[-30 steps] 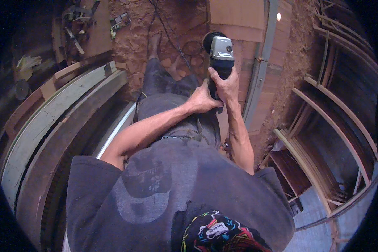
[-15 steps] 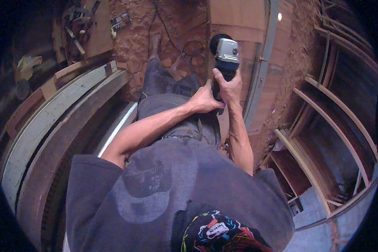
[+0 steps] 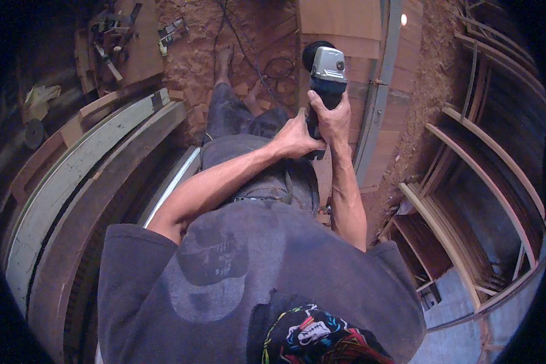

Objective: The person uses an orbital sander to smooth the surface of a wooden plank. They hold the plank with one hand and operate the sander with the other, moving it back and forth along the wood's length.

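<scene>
Both my hands are wrapped around an angle grinder (image 3: 329, 64) with a silver gear head and a dark body. My right hand (image 3: 333, 119) is closed on the body just behind the silver head, its thumb along the near side. Further back, my left hand (image 3: 299, 137) grips the rear handle. At the far end, the round dark disc (image 3: 312, 56) sits over the left edge of a wooden panel (image 3: 340, 21). The head hides part of the disc, and I cannot tell whether it touches the wood.
A long grey metal bar (image 3: 376, 100) runs along the panels on the right. Cables (image 3: 249, 54) lie on the reddish ground by my feet. Thick beams (image 3: 97, 139) stand at my left. Wooden frames (image 3: 491, 151) lean at the right. Tools (image 3: 112, 48) lie on a board at far left.
The grinder has shifted slightly away from me, with both hands still gripping it. Little else differs.
</scene>
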A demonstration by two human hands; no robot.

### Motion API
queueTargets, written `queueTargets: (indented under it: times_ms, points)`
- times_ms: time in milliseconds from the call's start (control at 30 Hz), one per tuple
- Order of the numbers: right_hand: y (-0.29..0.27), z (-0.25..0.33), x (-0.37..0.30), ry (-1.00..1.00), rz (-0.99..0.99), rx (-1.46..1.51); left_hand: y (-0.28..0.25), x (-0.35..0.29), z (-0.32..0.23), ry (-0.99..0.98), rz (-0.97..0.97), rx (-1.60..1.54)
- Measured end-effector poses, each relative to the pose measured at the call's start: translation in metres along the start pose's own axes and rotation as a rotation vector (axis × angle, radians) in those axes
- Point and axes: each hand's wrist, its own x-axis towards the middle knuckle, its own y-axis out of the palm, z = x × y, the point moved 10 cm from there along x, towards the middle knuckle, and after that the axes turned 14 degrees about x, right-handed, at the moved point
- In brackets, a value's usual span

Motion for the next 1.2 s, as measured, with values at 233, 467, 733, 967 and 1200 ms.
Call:
queueTargets:
  times_ms: [233,467,733,967,1200]
  points:
    - [0.012,0.015,0.002,-0.051,0.044,0.052,-0.011,-0.006,0.004,-0.019,-0.063,-0.016]
    - [0.014,0.020,-0.001,-0.046,0.052,0.023,-0.013,-0.008,0.002,0.008,-0.103,-0.060]
    - [0.015,0.023,-0.002,0.009,0.076,-0.001,-0.008,-0.006,0.008,-0.052,-0.031,-0.031]
    - [0.015,0.027,-0.003,-0.028,0.045,0.057,-0.007,-0.001,0.011,0.039,-0.120,-0.056]
    - [0.016,0.022,-0.002,-0.001,0.056,0.094,-0.007,-0.006,0.004,-0.004,-0.052,-0.131]
